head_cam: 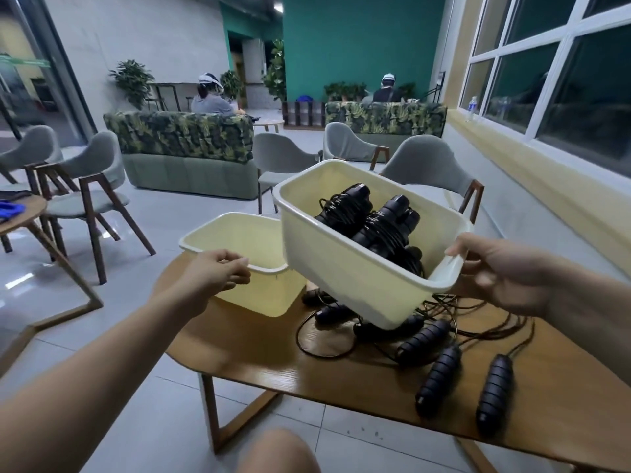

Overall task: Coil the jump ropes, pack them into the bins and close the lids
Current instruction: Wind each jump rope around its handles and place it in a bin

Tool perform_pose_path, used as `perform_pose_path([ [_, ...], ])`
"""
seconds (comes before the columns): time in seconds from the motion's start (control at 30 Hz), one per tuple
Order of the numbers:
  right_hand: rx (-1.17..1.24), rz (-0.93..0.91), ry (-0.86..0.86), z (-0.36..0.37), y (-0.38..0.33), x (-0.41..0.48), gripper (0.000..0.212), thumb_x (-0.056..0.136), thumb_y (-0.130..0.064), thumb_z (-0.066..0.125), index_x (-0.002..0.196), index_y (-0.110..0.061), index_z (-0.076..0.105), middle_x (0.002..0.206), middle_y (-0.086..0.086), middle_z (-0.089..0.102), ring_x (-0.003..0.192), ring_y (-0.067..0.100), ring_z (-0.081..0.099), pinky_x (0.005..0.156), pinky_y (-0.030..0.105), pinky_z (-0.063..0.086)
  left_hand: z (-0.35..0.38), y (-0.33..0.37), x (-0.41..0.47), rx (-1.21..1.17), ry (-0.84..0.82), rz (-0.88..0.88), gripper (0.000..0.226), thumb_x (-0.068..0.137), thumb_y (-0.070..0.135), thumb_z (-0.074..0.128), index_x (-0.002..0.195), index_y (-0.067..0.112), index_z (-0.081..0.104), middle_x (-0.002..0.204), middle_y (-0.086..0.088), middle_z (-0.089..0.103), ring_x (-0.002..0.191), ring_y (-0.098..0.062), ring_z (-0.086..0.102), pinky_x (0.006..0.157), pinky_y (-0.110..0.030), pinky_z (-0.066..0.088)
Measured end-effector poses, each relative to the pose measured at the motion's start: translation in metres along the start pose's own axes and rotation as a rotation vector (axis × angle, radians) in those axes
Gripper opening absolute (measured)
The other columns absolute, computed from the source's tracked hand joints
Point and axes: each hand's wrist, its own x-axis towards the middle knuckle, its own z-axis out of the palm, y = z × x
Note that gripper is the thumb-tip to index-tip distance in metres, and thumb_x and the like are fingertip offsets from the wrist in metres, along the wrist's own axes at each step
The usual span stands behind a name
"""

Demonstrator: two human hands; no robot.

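**Mia:** What is the left hand doing?

**Tom:** The left hand (222,271) reaches out at the middle left of the frame. Its fingers (239,265) curl over the near rim of the left bin (239,235) and hold it. That bin sits on the counter (273,360).

**Mia:** And the right hand?

**Tom:** The right hand (502,268) is at the right side. It grips the end rim of the tilted bin (341,271), with the thumb on top. That bin leans down toward the lower middle.

**Mia:** Where are the ropes?

**Tom:** The wrapped jump ropes (372,223) lie inside the tilted bin, in the middle of the frame. The loose jump ropes (440,377) lie on the counter at the lower right. The bin's low corner hangs right over them, and I cannot tell if it touches.

**Mia:** What do the things look like?

**Tom:** Both bins are smooth, pale yellow plastic with round corners. The handles (495,394) are black and fat with ridges. The cords (321,351) are thin and black. The counter is brown wood. Grey chairs (92,179) stand on the shiny floor (153,421) at the left.
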Motion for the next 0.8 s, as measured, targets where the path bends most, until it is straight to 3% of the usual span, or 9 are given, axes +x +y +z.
perform_pose_path([
  [0.1,0.002,-0.014,-0.001,0.007,-0.009,0.008,0.007,0.098,-0.004,0.058,0.105,-0.004,0.057,0.086,0.020,0.073,0.060,0.031,0.076,0.035,0.012,0.042,-0.013,-0.008,-0.013,-0.064,-0.001,0.000,0.019,0.100,0.022,0.073,0.112,0.007,0.073,0.094,-0.013,0.081,0.092,-0.026,0.080,0.086,-0.034,0.061],
  [0.23,-0.008,-0.022,-0.017,0.025,-0.021,0.022,0.014,0.099,-0.006,0.058,0.112,-0.003,0.058,0.081,0.019,0.077,0.071,0.036,0.080,0.054,0.019,0.058,-0.036,-0.017,-0.034,-0.115,0.020,-0.032,0.020,0.097,0.023,0.077,0.110,0.009,0.075,0.092,-0.012,0.081,0.089,-0.025,0.080,0.081,-0.033,0.060],
  [0.4,-0.053,-0.007,-0.054,0.060,-0.032,0.039,0.003,0.104,-0.003,0.051,0.106,-0.003,0.054,0.102,0.024,0.068,0.068,0.037,0.079,0.032,0.022,0.049,-0.062,-0.031,-0.067,-0.185,0.033,-0.089,0.019,0.095,0.020,0.078,0.109,0.008,0.076,0.092,-0.014,0.080,0.087,-0.026,0.078,0.078,-0.031,0.056],
  [0.43,-0.051,0.002,-0.070,0.068,-0.033,0.048,0.003,0.104,-0.003,0.051,0.105,-0.002,0.054,0.112,0.026,0.067,0.082,0.040,0.080,0.036,0.030,0.056,-0.068,-0.035,-0.074,-0.204,0.035,-0.099,0.019,0.095,0.018,0.078,0.110,0.007,0.076,0.091,-0.014,0.080,0.084,-0.025,0.078,0.078,-0.032,0.055],
  [0.5,-0.047,0.019,-0.089,0.084,-0.033,0.068,0.007,0.101,-0.003,0.053,0.107,0.000,0.054,0.128,0.029,0.065,0.111,0.048,0.074,0.063,0.051,0.066,-0.076,-0.045,-0.086,-0.251,0.042,-0.107,0.020,0.095,0.013,0.077,0.112,0.003,0.074,0.090,-0.016,0.078,0.080,-0.023,0.076,0.077,-0.031,0.052],
  [0.57,-0.069,0.029,-0.095,0.098,-0.032,0.091,0.015,0.096,-0.003,0.057,0.111,0.000,0.055,0.125,0.030,0.068,0.102,0.048,0.077,0.079,0.057,0.065,-0.083,-0.055,-0.098,-0.261,0.049,-0.112,0.019,0.095,0.013,0.076,0.111,0.003,0.074,0.091,-0.018,0.078,0.080,-0.022,0.075,0.076,-0.031,0.050],
  [0.63,-0.112,0.045,-0.088,0.114,-0.031,0.112,0.016,0.094,-0.004,0.059,0.111,-0.001,0.056,0.114,0.028,0.072,0.089,0.045,0.079,0.085,0.054,0.065,-0.086,-0.063,-0.107,-0.281,0.060,-0.120,0.017,0.095,0.013,0.076,0.109,0.004,0.075,0.094,-0.018,0.078,0.083,-0.023,0.075,0.076,-0.032,0.049],
  [0.7,-0.148,0.061,-0.095,0.131,-0.029,0.129,0.016,0.096,-0.004,0.057,0.112,-0.001,0.056,0.111,0.028,0.071,0.098,0.045,0.078,0.079,0.051,0.066,-0.089,-0.068,-0.114,-0.302,0.074,-0.118,0.014,0.094,0.012,0.076,0.107,0.006,0.077,0.093,-0.017,0.078,0.084,-0.024,0.075,0.077,-0.034,0.049],
  [0.8,-0.204,0.083,-0.095,0.157,-0.023,0.151,0.021,0.097,-0.003,0.056,0.118,0.000,0.057,0.122,0.029,0.068,0.112,0.044,0.075,0.067,0.051,0.067,-0.090,-0.070,-0.119,-0.312,0.078,-0.109,0.007,0.093,0.012,0.077,0.099,0.009,0.080,0.092,-0.018,0.078,0.082,-0.024,0.075,0.080,-0.037,0.048],
])
